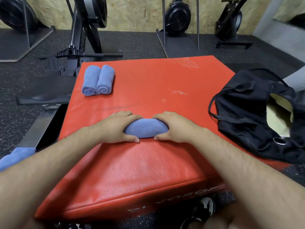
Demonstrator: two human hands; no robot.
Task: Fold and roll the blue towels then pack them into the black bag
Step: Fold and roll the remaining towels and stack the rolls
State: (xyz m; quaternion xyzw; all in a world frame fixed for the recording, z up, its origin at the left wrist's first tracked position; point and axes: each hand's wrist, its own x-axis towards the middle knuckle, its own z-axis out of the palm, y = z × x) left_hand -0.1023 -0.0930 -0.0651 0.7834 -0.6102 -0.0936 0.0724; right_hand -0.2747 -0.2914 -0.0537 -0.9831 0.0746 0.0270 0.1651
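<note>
A rolled blue towel [146,128] lies crosswise in the middle of the red padded box [148,83]. My left hand [116,127] grips its left end and my right hand [173,127] grips its right end, thumbs at the near side, fingers curled over the top. Two more rolled blue towels [98,80] lie side by side at the box's far left corner. The black bag [257,113] sits open on the right edge of the box, its pale lining showing. Another blue towel [15,157] lies off the box at the lower left.
Rowing machines and bike trainers [85,30] stand on the dark rubber floor behind and left of the box. A rower rail [42,123] runs along the box's left side. My shoes [204,209] show below the box's front edge.
</note>
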